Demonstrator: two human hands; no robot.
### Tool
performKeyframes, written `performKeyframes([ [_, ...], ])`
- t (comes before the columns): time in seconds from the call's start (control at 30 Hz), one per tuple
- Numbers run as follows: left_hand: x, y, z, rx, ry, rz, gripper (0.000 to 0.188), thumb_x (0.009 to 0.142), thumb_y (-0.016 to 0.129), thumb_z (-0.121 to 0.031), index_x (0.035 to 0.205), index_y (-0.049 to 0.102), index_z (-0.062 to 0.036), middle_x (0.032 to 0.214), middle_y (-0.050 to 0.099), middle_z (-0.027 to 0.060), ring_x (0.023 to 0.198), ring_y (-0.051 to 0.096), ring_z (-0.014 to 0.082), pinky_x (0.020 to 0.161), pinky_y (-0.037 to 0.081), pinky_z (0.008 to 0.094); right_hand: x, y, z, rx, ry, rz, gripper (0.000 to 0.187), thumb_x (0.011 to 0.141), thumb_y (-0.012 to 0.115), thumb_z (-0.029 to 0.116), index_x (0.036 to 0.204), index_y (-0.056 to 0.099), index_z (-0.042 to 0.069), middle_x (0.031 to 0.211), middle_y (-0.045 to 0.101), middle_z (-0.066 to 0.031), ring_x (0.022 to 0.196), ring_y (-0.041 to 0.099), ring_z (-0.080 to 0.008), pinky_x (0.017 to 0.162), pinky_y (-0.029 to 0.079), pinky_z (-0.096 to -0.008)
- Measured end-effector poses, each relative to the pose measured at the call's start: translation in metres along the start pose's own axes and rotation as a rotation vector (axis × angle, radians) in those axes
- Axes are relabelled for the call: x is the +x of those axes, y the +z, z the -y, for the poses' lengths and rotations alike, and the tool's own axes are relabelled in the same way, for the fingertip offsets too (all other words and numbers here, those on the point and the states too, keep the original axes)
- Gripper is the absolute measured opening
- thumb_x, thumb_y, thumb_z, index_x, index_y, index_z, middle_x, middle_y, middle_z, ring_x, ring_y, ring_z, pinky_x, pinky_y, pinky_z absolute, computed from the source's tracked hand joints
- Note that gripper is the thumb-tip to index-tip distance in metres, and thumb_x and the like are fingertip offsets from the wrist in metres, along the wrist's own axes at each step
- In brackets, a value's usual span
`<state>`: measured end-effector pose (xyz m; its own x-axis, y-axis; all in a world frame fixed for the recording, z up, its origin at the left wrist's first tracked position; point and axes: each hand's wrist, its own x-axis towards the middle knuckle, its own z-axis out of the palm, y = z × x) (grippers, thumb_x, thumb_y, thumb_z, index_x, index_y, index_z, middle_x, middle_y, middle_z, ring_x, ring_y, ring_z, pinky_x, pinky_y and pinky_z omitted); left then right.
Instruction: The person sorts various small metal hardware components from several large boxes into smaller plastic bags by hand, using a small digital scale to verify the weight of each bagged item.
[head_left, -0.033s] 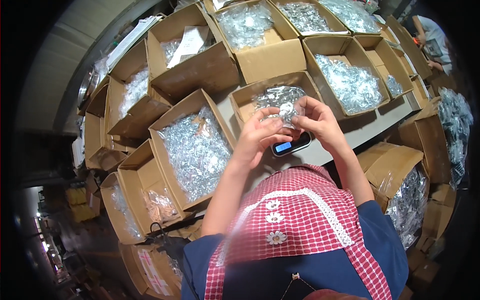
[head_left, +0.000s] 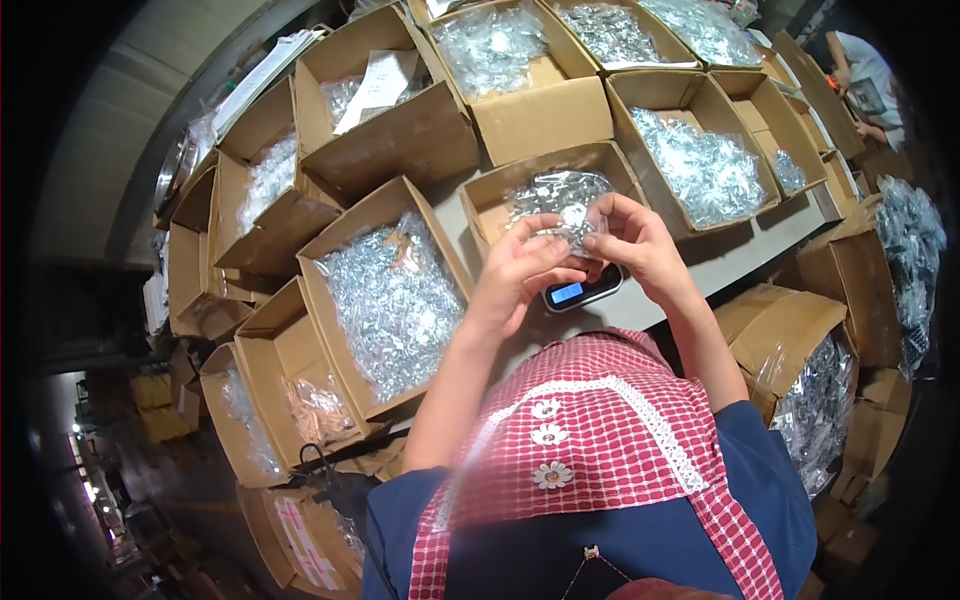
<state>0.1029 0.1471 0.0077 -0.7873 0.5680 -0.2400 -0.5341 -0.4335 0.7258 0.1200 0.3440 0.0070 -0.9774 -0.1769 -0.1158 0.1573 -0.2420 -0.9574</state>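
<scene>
Between my two hands is a small clear plastic bag (head_left: 573,222) with shiny pieces in or behind it. My left hand (head_left: 522,268) has its thumb and fingers closed at the bag's left side. On the other side, my right hand (head_left: 636,246) pinches the bag's edge between thumb and fingers. Just below them sits a small black digital scale (head_left: 588,296) with a lit blue display, partly covered by my hands. Behind the bag stands a shallow cardboard box (head_left: 484,208) holding shiny metal parts; the hands hide part of its front.
To the left, an open carton (head_left: 440,225) is heaped with small bagged metal parts. Another carton (head_left: 625,95) of bagged parts stands at the right, and more cartons line the back. A taped box (head_left: 775,318) is by my right elbow. A person (head_left: 868,85) is at the far right.
</scene>
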Motion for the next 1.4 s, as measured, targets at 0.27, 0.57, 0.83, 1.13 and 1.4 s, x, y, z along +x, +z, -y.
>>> performKeyframes([
  [0.27, -0.003, 0.000, 0.008, 0.103, 0.237, -0.123, 0.034, 0.082, 0.065, 0.000, 0.113, 0.052, 0.0014, 0.103, 0.063, 0.0134, 0.087, 0.064, 0.0163, 0.079, 0.055, 0.0274, -0.006, 0.008, 0.012, 0.047, 0.047, 0.038, 0.029, 0.084, 0.067, 0.004, 0.112, 0.057, 0.000, 0.087, 0.064, -0.0049, 0.073, 0.064, -0.0119, 0.069, 0.052, -0.0234],
  [0.57, -0.007, -0.002, 0.008, -0.001, 0.232, -0.043, 0.014, 0.091, 0.055, 0.000, 0.105, 0.055, 0.0011, 0.104, 0.059, 0.0126, 0.090, 0.062, 0.0160, 0.083, 0.055, 0.0302, -0.005, 0.007, 0.004, -0.256, -0.459, 0.045, 0.018, 0.072, 0.054, -0.005, 0.087, 0.063, -0.003, 0.111, 0.055, -0.0135, 0.105, 0.052, -0.0191, 0.090, 0.043, -0.0299],
  [0.83, -0.013, 0.006, 0.002, 0.082, 0.244, -0.116, 0.029, 0.088, 0.060, -0.003, 0.114, 0.047, 0.0009, 0.103, 0.061, 0.0139, 0.089, 0.065, 0.0187, 0.080, 0.057, 0.0329, -0.010, 0.009, 0.004, -0.179, -0.374, 0.040, 0.036, 0.074, 0.048, -0.007, 0.106, 0.063, -0.003, 0.116, 0.055, -0.0134, 0.103, 0.059, -0.0185, 0.089, 0.049, -0.0279],
  [1.13, -0.016, 0.009, -0.009, 0.127, 0.267, -0.168, 0.036, 0.084, 0.059, 0.005, 0.116, 0.044, 0.0033, 0.094, 0.060, 0.0128, 0.082, 0.062, 0.0163, 0.076, 0.054, 0.0278, -0.014, 0.011, 0.011, 0.140, -0.018, 0.129, 0.059, 0.074, 0.061, 0.000, 0.130, 0.045, -0.003, 0.102, 0.060, -0.0110, 0.086, 0.065, -0.0145, 0.079, 0.054, -0.0263],
  [1.4, -0.015, 0.012, -0.006, 0.077, 0.254, -0.166, 0.039, 0.084, 0.060, 0.005, 0.118, 0.042, 0.0031, 0.095, 0.062, 0.0144, 0.084, 0.063, 0.0178, 0.076, 0.054, 0.0290, -0.018, 0.025, 0.009, 0.079, -0.042, 0.065, 0.056, 0.078, 0.066, 0.000, 0.130, 0.045, 0.000, 0.089, 0.055, -0.0021, 0.079, 0.059, -0.0079, 0.075, 0.053, -0.0238],
])
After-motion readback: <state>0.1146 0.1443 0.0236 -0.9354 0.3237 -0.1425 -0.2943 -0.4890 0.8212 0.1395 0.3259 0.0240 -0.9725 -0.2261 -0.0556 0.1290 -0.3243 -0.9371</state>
